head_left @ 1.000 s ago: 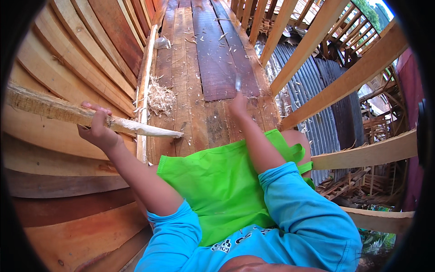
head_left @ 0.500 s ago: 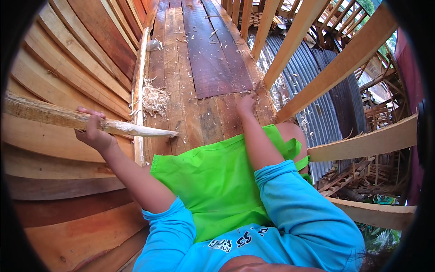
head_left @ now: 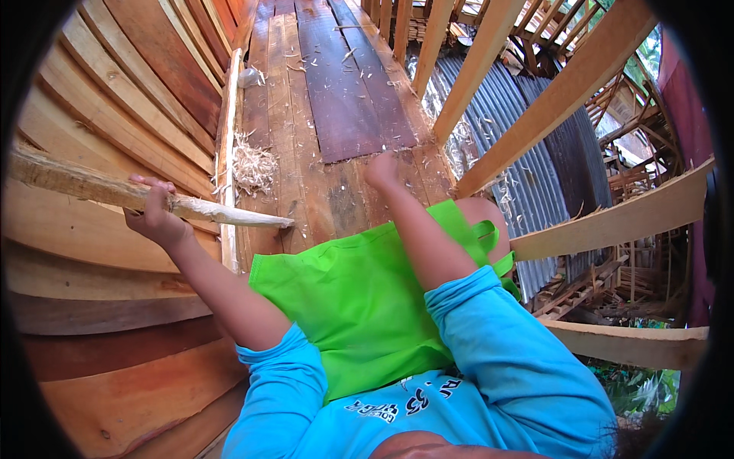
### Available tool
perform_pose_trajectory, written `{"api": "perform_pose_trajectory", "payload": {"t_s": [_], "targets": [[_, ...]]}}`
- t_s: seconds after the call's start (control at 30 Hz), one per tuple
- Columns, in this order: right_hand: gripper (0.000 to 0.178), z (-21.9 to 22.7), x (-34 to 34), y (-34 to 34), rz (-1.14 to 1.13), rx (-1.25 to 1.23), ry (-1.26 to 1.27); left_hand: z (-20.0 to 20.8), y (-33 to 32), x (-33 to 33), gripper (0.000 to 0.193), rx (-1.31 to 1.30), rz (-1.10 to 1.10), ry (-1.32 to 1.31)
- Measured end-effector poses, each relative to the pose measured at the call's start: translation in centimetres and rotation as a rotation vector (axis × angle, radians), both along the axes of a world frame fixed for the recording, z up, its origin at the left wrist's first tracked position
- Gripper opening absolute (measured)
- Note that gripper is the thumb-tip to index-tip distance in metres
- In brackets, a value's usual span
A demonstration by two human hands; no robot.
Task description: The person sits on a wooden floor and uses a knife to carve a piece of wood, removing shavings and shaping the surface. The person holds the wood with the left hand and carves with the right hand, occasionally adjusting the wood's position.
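A long wooden pole [head_left: 84, 179] comes in from the left, its whittled, pale end lying out over the floorboards. My left hand [head_left: 157, 214] is closed around it behind the pale part, with fingertips showing over its upper side. On the right, my right hand [head_left: 381, 170] is low over the planks, just short of the near end of a dark reddish board [head_left: 344, 115]. Its back faces me and its fingers are hidden, so whether it holds anything does not show. A bright green cloth [head_left: 355, 298] with loop handles covers my lap.
Curly wood shavings [head_left: 254, 167] are heaped beside a pale wooden rail [head_left: 228, 145] at the left. Stacked planks [head_left: 99, 229] fill the left side. Slanting wooden slats [head_left: 527, 107] fence the right, with corrugated metal sheets [head_left: 520, 161] beyond and below.
My right hand has moved left across the floor, toward the pole. My left hand keeps its grip, and the pole stays nearly in place. The whole view has shifted slightly.
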State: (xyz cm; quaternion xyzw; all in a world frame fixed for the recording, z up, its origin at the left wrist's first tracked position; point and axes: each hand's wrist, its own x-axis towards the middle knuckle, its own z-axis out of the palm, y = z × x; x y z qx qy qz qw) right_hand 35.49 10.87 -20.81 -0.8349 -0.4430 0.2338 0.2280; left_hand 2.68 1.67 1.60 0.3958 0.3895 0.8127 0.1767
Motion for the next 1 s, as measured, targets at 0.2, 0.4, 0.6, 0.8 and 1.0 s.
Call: {"api": "perform_pose_trajectory", "payload": {"t_s": [0.2, 0.4, 0.6, 0.8, 1.0], "targets": [[0.044, 1.0, -0.5, -3.8, -0.095, 0.086, 0.044, 0.4, -0.6, -0.5, 0.024, 0.031, 0.041, -0.003], [0.035, -3.3, 4.4, -3.9, -0.210, 0.022, 0.085, 0.0, -0.2, -0.9, 0.027, 0.017, 0.009, -0.008], [0.036, -1.7, 1.5, -4.9, 0.262, -0.234, -0.139, -0.8, -0.3, -1.9, 0.030, -0.005, 0.036, -0.044], [0.036, -2.7, 3.3, -5.2, -0.188, -0.042, -0.175, -0.9, -0.1, -1.7, 0.033, -0.004, 0.024, -0.036], [0.061, -3.3, 3.5, -4.4, 0.321, -0.276, 0.119, -1.2, 0.1, -2.6, 0.033, 0.008, -0.011, -0.042]]}}
